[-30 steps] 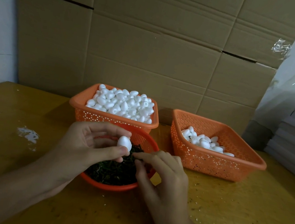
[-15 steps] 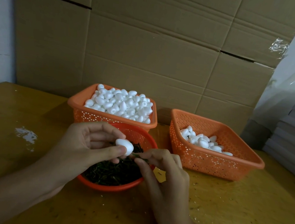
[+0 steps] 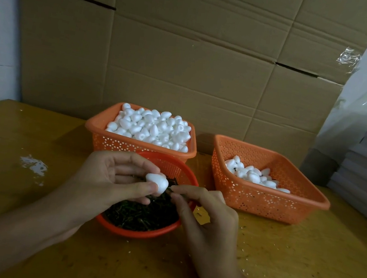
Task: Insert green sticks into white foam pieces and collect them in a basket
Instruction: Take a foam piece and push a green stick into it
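While the left hand (image 3: 110,182) pinches a white foam piece (image 3: 157,181) between thumb and curled fingers above the round basket (image 3: 175,164) of green sticks (image 3: 141,215), the piece's long axis lies roughly crosswise, its right end dipping toward the right hand (image 3: 208,222). That hand's thumb and forefinger close narrowly on a green stick (image 3: 169,190) at the foam's right end. Only a dark sliver of it shows, so its direction is hard to make out.

I see a white foam piece (image 3: 157,181) in the left hand (image 3: 111,176), a green stick (image 3: 171,190) touching its end. Other pieces (image 3: 153,127) heap the back basket (image 3: 92,126); a few lie in the right basket (image 3: 263,202).
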Demonstrator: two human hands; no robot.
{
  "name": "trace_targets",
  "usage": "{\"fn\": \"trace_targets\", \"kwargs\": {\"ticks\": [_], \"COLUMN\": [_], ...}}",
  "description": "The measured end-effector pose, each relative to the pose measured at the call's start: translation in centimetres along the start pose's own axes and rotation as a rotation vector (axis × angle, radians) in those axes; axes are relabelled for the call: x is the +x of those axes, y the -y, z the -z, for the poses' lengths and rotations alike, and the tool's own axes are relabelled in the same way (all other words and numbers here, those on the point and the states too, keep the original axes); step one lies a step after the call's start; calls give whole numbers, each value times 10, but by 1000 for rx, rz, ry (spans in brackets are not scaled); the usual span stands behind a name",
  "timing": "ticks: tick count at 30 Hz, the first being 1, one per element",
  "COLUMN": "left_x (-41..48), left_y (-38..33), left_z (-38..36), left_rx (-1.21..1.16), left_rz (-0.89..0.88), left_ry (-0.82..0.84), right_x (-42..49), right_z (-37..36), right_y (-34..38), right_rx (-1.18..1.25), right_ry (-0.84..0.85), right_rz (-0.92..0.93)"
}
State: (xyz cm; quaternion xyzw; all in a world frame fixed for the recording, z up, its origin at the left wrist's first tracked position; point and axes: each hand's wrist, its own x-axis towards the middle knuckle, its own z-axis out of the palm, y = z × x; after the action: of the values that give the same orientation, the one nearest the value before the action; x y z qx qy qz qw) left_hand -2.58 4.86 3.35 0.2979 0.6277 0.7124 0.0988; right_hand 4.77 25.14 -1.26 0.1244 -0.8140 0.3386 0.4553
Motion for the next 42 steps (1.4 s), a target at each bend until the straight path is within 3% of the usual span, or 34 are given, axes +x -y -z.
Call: {"fn": "trace_targets", "kwargs": {"ticks": [26,35,42], "left_x": [-3,-4,-2], "left_y": [0,3,3], "left_z": [1,2,5], "left_rx": [208,277,294], "left_rz": [-143,-257,-245], "left_ry": [54,146,176], "right_x": [0,-1,-1], "right_z": [-3,-4,-3], "right_y": [0,5,3], "right_rx": [-3,-169,-187], "right_ry": [170,166,169], "right_rz": [8,144,168]}}
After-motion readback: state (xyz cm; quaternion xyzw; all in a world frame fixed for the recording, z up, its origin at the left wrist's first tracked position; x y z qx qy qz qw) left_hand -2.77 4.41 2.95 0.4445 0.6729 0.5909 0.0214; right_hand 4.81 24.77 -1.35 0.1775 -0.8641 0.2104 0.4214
